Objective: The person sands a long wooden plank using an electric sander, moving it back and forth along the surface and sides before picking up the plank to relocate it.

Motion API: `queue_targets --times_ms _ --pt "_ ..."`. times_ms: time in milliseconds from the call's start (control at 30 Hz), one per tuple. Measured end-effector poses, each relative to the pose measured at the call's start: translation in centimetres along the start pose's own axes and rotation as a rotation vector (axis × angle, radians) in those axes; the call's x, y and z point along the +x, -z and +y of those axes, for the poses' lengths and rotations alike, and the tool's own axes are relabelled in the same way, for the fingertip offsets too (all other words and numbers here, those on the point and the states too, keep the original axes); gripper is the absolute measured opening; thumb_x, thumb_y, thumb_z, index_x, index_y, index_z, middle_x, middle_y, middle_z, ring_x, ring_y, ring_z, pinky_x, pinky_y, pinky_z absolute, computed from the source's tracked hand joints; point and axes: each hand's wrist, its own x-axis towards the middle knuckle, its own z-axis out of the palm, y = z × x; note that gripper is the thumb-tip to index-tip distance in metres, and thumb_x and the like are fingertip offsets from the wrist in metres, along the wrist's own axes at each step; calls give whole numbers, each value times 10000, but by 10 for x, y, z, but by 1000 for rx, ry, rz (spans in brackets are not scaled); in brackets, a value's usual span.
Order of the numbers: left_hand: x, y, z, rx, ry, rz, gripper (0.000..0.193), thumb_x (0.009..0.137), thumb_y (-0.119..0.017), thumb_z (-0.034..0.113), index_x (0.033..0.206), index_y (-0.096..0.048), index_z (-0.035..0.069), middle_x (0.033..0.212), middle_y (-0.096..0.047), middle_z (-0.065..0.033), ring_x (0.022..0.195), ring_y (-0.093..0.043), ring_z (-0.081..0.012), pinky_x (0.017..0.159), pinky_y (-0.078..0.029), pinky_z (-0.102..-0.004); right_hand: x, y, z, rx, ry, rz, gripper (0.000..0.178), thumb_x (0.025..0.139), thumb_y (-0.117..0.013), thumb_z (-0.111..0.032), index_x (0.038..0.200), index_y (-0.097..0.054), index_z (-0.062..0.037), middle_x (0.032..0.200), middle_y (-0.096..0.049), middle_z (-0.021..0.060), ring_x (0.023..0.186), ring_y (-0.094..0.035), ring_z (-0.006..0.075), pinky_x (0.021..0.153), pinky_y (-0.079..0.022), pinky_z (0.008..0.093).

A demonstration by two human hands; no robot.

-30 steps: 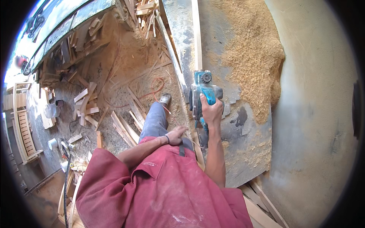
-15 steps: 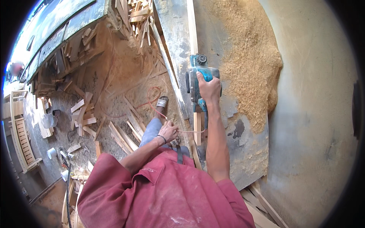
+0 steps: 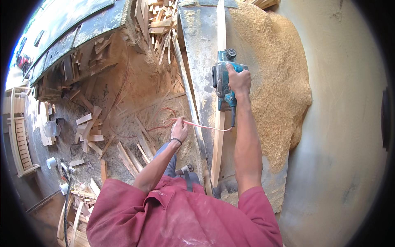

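My right hand is wrapped round the handle of a teal electric hand planer. The planer rests on a long pale wooden strip, which lies lengthwise on the workbench and shows both beyond the tool and behind it. From the planer's rear comes a thin pinkish power cord. To the left of the bench, my left hand has its fingers closed on this cord and holds it up, away from the tool. The planer's sole and the strip's surface beneath it are hidden.
A large heap of wood shavings covers the bench's right side, beside a plain wall. Wood offcuts are scattered over the floor on the left. A second worktable stands at the far left, with scraps beneath it.
My right hand has pushed the planer farther forward along the strip, baring more wood behind it. My left hand has moved forward with the cord. The whole view has shifted somewhat.
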Motion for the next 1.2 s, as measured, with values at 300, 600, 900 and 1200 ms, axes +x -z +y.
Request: queue_targets --times_ms 300,600,900,1200 --pt "171 -23 76 -142 -157 247 420 891 -486 8 1310 -451 6 1241 -547 -250 1182 -517 -415 1033 -402 -458 90 -25 -72 112 -40 -112 489 869 -724 -400 598 -637 -3 511 -593 91 409 -584 193 433 -462 350" --pt "327 -38 121 -134 -160 349 435 959 -503 82 1380 -409 23 1370 -474 -251 1294 -448 -410 1103 -342 -473 214 -75 -115 127 -13 -66 477 868 -731 -395 586 -625 -25 505 -577 71 406 -574 176 416 -454 342" --pt "365 -48 142 -173 -7 339 598 962 -534 176 1482 -299 -1 1491 -365 -268 1415 -321 -424 1175 -264 -470 325 -106 -166 163 -31 -70 483 862 -746 -395 585 -609 -23 507 -567 64 401 -558 167 395 -440 327" --pt "364 -39 153 -65 112 213 670 998 -445 290 1547 -186 8 1559 -283 -270 1452 -247 -460 1208 -203 -485 416 -140 -206 144 65 -41 512 868 -730 -436 590 -630 -18 519 -590 79 421 -578 171 427 -470 332"
